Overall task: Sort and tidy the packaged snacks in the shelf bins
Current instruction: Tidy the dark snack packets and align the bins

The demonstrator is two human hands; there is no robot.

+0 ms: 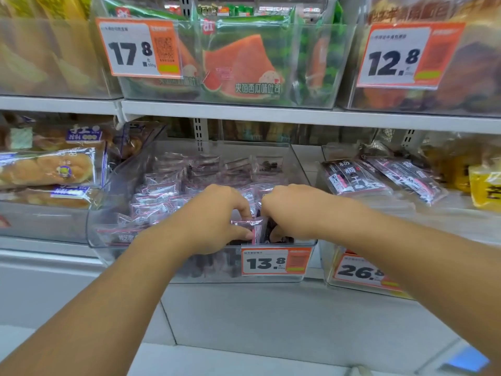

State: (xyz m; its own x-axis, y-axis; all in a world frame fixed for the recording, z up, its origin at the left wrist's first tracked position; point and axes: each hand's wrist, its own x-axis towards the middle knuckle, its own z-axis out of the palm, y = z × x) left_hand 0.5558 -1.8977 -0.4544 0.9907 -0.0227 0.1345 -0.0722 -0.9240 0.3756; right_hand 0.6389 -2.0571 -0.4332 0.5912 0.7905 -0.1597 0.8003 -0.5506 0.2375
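On the far left of the lower shelf lie bagged bread loaves (51, 169) in clear wrappers with blue labels, stacked in a clear bin. Above them and to the right, a bin of watermelon-flavour toast packs (244, 63) carries a 17.8 price tag (138, 47). In the middle of the lower shelf stands the clear plastic bin (103, 221), filled with small pink-edged snack packets (162, 196) packed in rows. The left hand (217, 221) reaches over the bin's front rim, its fingers curled and its thumb pinching one pink-edged packet (250, 226) at the front. Just beside it, the right hand (292, 210) has its fingers curled down into the same front row, gripping the dark packets there. Below the hands hangs a 13.8 price tag (275, 261). Further right, long dark plum packets (379, 177) lie in the neighbouring bin.
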